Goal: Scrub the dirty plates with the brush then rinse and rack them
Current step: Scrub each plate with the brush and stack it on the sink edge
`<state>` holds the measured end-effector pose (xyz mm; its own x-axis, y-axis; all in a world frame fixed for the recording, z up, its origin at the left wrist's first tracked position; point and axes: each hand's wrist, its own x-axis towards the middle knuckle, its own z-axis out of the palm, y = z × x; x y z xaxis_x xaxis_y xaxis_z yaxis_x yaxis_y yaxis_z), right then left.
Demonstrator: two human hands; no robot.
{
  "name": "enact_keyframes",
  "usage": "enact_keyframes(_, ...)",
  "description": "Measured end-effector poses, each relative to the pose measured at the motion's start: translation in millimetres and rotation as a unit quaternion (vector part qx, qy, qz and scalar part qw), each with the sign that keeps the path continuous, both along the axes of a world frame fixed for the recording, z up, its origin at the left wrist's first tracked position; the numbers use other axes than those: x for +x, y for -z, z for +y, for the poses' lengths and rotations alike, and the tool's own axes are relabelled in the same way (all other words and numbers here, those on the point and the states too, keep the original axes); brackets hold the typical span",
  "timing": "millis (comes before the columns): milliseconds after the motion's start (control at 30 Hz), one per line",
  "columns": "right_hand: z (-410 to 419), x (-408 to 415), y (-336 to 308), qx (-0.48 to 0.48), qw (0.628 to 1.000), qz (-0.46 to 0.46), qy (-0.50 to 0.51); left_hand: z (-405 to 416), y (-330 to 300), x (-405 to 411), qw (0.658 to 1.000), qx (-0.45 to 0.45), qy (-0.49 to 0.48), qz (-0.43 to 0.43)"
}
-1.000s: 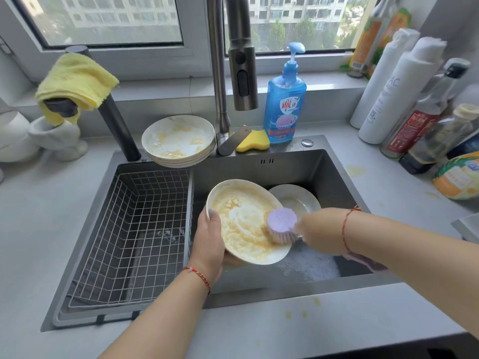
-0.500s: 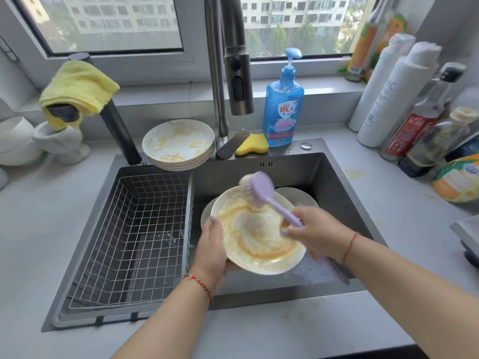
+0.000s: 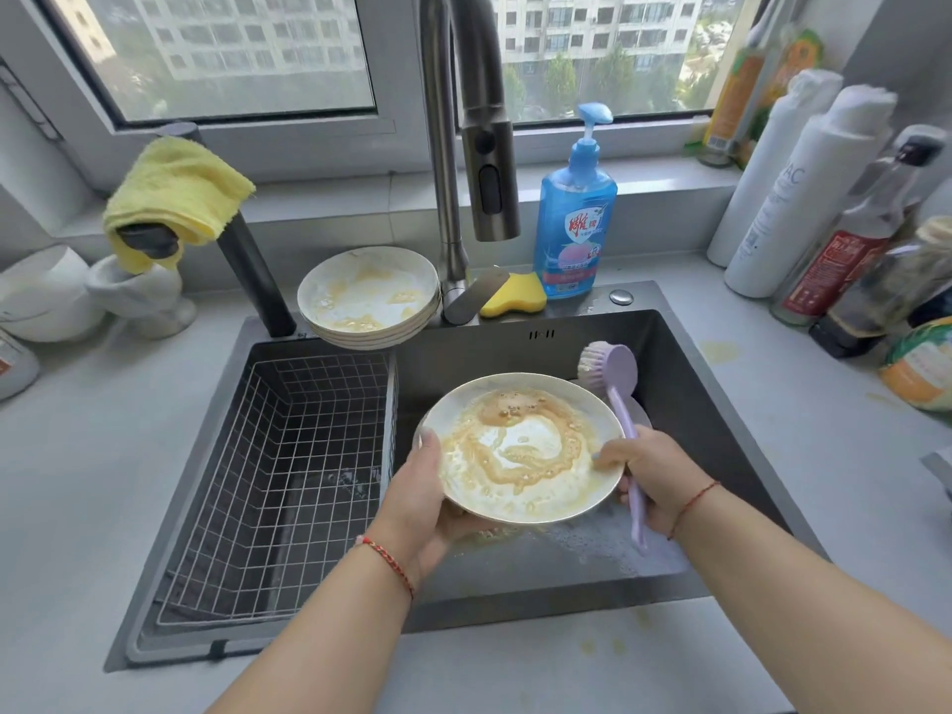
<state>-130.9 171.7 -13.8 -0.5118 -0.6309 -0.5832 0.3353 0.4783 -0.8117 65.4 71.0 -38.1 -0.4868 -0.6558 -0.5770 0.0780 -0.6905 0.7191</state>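
Left hand [image 3: 420, 494]: grips the plate [image 3: 523, 448] by its left rim, over the sink [image 3: 685, 404]
Right hand [image 3: 657, 479]: grasps the brush [image 3: 615, 389] handle; bristle head beyond the plate's far rim
Plate: white; smeared with brown-yellow sauce
Stack of plates [image 3: 368, 298]: dirty; at the sink's back edge
Soap bottle [image 3: 574, 219]: blue; label writing unreadable

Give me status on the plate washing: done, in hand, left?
Done: nothing; the wire rack holds no plates. In hand: left hand holds a sauce-smeared plate over the sink; right hand grips the purple brush, bristles off it. Left: the dirty stack.
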Motion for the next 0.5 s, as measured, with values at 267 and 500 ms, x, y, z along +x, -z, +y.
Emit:
enact_keyframes(267,-11,15,1,-0.002,0.998,-0.043,0.052,-1,-8,17,0.761,-0.518,0.068,-0.385)
enact_keyframes(500,-15,25,5,0.025,0.995,-0.074,0.062,33,9,-5,0.476,-0.763,0.288,-0.329)
